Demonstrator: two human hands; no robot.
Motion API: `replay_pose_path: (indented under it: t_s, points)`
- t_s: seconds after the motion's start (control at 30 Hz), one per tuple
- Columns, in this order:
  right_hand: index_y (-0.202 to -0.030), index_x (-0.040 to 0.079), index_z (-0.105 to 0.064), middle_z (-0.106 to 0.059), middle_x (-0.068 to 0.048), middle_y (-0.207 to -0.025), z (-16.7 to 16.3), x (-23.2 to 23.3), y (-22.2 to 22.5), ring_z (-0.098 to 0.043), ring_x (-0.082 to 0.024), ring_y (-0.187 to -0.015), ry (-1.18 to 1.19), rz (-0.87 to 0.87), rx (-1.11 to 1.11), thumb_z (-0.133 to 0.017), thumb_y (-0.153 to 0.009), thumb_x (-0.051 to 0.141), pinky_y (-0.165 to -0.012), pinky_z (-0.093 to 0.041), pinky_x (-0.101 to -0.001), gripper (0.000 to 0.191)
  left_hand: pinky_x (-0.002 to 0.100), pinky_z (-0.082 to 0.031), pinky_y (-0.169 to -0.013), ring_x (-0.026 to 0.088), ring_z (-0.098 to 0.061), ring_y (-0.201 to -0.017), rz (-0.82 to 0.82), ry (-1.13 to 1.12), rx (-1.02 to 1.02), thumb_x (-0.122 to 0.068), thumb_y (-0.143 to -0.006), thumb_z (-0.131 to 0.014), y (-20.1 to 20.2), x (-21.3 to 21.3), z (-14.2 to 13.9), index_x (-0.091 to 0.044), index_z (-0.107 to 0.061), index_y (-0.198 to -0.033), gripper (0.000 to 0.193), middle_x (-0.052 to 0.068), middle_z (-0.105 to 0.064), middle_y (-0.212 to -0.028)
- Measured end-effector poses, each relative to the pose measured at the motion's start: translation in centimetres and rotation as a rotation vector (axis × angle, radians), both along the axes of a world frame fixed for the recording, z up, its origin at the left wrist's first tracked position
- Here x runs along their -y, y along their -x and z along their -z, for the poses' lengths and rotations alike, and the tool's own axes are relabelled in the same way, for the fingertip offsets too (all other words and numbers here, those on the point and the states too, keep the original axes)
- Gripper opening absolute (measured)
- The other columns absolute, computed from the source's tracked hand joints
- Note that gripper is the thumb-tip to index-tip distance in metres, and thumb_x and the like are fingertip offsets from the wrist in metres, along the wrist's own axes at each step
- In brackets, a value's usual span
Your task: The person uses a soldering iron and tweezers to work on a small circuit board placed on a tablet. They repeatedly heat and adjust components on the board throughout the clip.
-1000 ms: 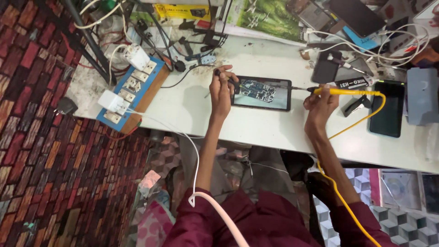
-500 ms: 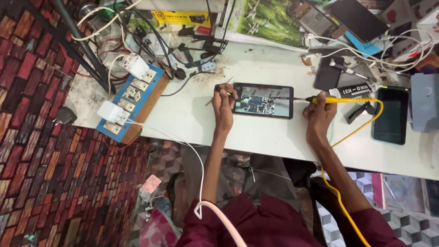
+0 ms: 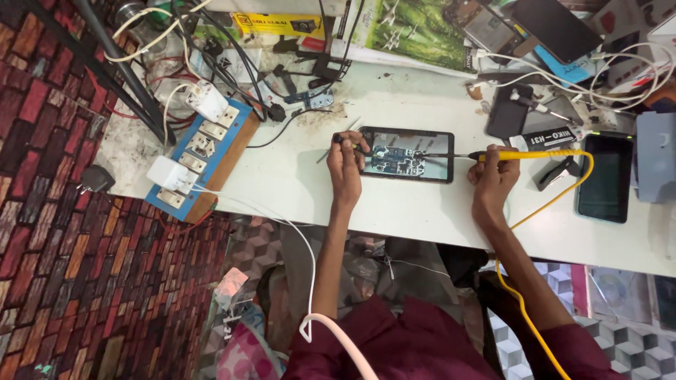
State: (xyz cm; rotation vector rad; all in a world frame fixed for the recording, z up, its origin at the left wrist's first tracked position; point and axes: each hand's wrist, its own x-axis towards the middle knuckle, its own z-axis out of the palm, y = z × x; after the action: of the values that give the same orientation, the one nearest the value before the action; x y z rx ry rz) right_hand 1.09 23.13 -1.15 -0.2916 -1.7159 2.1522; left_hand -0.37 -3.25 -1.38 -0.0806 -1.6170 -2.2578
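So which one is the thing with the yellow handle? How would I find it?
Start at the white table and find the opened phone lying flat in its middle. Just right of it, the right hand holds a soldering iron, its thin metal tip reaching over the phone. It is the only tool with a bright yellow handle and a matching yellow cord trailing off the table's edge.

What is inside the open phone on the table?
Inside the phone you can see a blue circuit board with small metal parts. The iron tip reaches over it. The left hand covers its left edge, so that part is hidden.
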Motion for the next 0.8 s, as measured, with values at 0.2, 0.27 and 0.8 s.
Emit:
replay_pose_path:
  t_s: [0.2, 0.27, 0.8]
  points:
    - [-0.11, 0.005, -0.046, -0.048, -0.001, -0.077, -0.44, 0.29, -0.29, -0.048, -0.01, -0.061, -0.034, -0.053, -0.051, -0.055, -0.115, 0.021, -0.055, -0.041, -0.0267, 0.019, 0.023, -0.04, -0.061, 0.006, -0.049, -0.069, -0.009, -0.007, -0.002, -0.038, -0.113, -0.044, 0.17, 0.18, 0.18, -0.004, -0.059, -0.113, 0.037, 0.004, -0.064, -0.091]
    - [-0.111, 0.005, -0.047, -0.048, -0.001, -0.075, -0.59, 0.31, -0.27, -0.05, -0.01, -0.061, -0.072, -0.033, -0.03, -0.055, -0.115, 0.022, -0.055, -0.041, -0.0262, 0.018, 0.022, -0.04, -0.061, 0.007, -0.05, -0.071, -0.008, -0.019, 0.002, -0.038, -0.113, -0.044, 0.39, 0.17, 0.29, -0.005, -0.059, -0.113, 0.037, 0.004, -0.064, -0.091]
    - [-0.108, 0.006, -0.047, -0.048, -0.001, -0.076, -0.25, 0.27, 0.55, -0.047, -0.01, -0.059, 0.006, -0.011, -0.003, -0.056, -0.114, 0.023, -0.052, -0.041, -0.0269, 0.02, 0.023, -0.04, -0.061, 0.006, -0.048, -0.07, -0.005, -0.056, 0.017, -0.035, -0.115, -0.042, 0.83, 0.35, 0.6, -0.004, -0.059, -0.112, 0.035, 0.004, -0.063, -0.091]
